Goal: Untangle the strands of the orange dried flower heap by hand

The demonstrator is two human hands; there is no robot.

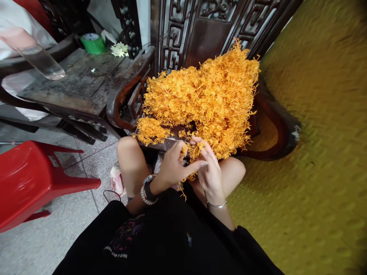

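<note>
A large heap of orange, thin, curly flower-like strands [223, 88] fills the seat of a dark carved wooden chair [117, 109] in front of me. A smaller clump of the same strands [151, 130] lies at the seat's front left. Above my lap, my left hand [174, 162] is closed on some orange strands, its thumb reaching toward the other palm. Close beside it, my right hand [210, 170] has curled fingers around more of them. A few strands dangle below both hands. The fingertips are partly hidden by the strands.
A red plastic stool [25, 179] stands at the left. On a dark wooden table [77, 84] are a green tape roll [93, 45], white flowers [119, 49] and a clear bottle [43, 63] with a pink top. Yellow textured material [309, 183] spans the right side.
</note>
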